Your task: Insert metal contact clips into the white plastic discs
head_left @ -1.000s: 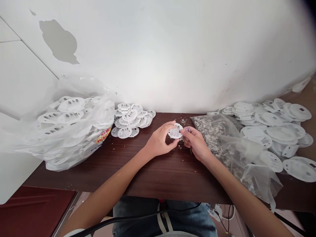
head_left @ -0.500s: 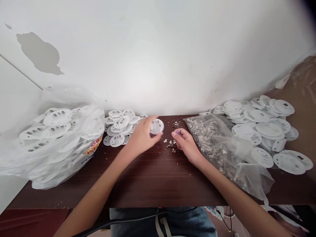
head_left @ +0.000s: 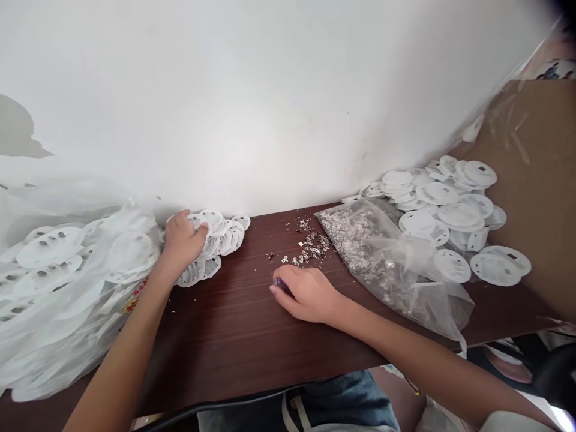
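My left hand [head_left: 182, 243] is at the pile of white oval plastic plates [head_left: 231, 237], its fingers curled round the edge of one white plate [head_left: 196, 222]. How firmly it grips is partly hidden by the hand. In front of the small metal pieces [head_left: 315, 246], my right hand [head_left: 306, 291] is closed low over the table. A small purple object [head_left: 279, 282] shows between its thumb and fingers; most of it is hidden, so its kind is unclear.
At left a clear plastic bag [head_left: 85, 324] bulges with slotted white plates. A clear bag of small metal pieces [head_left: 360, 234] lies right of the scattered ones. Behind it, more white plates [head_left: 463, 210] are heaped against a cardboard sheet [head_left: 540, 198]. A wall [head_left: 270, 108] closes the back.
My left hand has moved left with a white plate, from mid-table to the pile. My right hand has come nearer the front edge, still around the purple object. The view has turned.
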Demonstrator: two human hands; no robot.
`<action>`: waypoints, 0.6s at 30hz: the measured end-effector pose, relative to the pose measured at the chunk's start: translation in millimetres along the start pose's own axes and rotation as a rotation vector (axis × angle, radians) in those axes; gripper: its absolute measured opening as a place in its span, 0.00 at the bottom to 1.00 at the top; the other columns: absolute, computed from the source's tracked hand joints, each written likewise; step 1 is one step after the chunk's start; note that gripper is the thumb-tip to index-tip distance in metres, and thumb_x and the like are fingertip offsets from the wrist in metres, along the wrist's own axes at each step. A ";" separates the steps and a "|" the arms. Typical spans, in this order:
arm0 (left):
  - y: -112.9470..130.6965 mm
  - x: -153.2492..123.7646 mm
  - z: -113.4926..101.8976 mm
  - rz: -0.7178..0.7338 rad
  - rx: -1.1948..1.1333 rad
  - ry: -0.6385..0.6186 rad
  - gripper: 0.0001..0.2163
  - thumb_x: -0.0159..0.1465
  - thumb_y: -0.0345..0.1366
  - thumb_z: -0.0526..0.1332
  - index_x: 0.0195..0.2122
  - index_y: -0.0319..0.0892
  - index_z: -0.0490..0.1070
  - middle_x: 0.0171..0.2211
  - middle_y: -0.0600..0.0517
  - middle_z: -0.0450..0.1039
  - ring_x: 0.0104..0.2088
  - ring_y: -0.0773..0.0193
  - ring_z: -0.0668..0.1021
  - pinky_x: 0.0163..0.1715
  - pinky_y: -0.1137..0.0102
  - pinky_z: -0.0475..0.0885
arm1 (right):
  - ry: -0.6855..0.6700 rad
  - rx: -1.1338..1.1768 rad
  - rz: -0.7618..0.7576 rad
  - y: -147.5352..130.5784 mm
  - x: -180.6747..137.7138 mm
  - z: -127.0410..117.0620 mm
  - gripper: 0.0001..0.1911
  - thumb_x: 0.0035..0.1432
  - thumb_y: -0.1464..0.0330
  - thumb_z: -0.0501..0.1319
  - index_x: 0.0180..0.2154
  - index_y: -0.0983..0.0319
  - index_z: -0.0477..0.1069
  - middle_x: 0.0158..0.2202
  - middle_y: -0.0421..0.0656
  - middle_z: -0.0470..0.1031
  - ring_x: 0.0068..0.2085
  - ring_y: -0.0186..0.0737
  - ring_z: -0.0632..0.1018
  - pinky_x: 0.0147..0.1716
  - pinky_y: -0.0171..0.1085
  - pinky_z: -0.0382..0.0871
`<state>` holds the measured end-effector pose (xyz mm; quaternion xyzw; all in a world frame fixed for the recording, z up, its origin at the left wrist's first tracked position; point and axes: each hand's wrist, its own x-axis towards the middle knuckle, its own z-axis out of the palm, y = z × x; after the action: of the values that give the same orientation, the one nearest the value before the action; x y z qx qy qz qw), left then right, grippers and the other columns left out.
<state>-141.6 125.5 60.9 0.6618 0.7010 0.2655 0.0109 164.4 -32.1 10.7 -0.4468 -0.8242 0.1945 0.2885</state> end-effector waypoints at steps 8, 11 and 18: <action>102.1 -35.4 19.8 0.330 -0.065 -0.013 0.27 0.75 0.46 0.55 0.68 0.32 0.62 0.69 0.33 0.65 0.71 0.44 0.67 0.73 0.50 0.60 | -0.034 -0.366 -0.295 2.7 0.5 14.8 0.17 0.78 0.60 0.48 0.41 0.61 0.70 0.36 0.42 0.78 0.32 0.38 0.78 0.26 0.41 0.54; 174.7 -60.4 53.9 0.500 -0.163 -0.241 0.27 0.76 0.50 0.53 0.65 0.34 0.66 0.68 0.35 0.68 0.73 0.41 0.65 0.72 0.47 0.60 | -0.030 -0.376 -0.327 7.2 1.2 19.1 0.18 0.78 0.61 0.49 0.41 0.62 0.72 0.35 0.43 0.78 0.31 0.40 0.77 0.27 0.40 0.58; 321.4 -83.6 111.6 0.831 -0.575 -0.660 0.25 0.77 0.53 0.46 0.56 0.42 0.74 0.55 0.41 0.80 0.55 0.50 0.80 0.55 0.58 0.73 | -0.032 -0.250 -0.417 19.9 10.4 19.2 0.13 0.73 0.65 0.57 0.48 0.67 0.76 0.47 0.54 0.82 0.48 0.52 0.80 0.48 0.47 0.71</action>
<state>206.0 81.9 61.2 0.8982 0.2434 0.2071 0.3017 159.8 -14.0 -12.2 -0.2959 -0.9208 0.0341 0.2518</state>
